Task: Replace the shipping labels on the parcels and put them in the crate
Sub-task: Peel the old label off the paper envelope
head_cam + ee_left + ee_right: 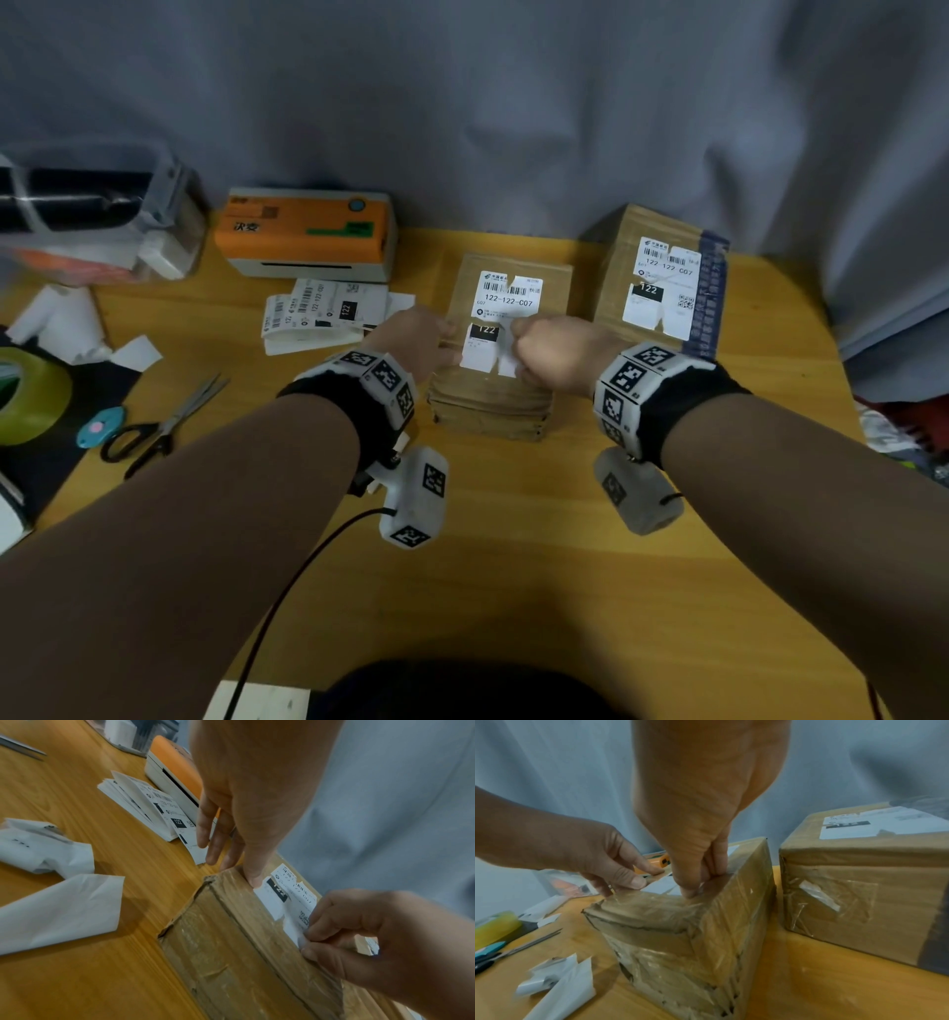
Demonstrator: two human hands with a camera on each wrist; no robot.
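Observation:
A taped brown parcel (493,401) stands mid-table with a white shipping label (508,300) marked 122 on top, torn and partly lifted at its near end. My left hand (441,339) steadies the parcel: the thumb presses the top beside the label (272,898), while the fingers (205,833) hang straight down the side. My right hand (516,339) pinches the label's loose near corner (295,931) between thumb and forefinger. A second parcel (662,277) with a similar torn label stands just to the right, untouched.
An orange label printer (308,231) sits at the back left with a stack of printed labels (323,313) before it. Scissors (159,426), a blue cutter (100,426), a green tape roll (25,401), paper scraps (67,324) and a clear plastic box (92,216) crowd the left side.

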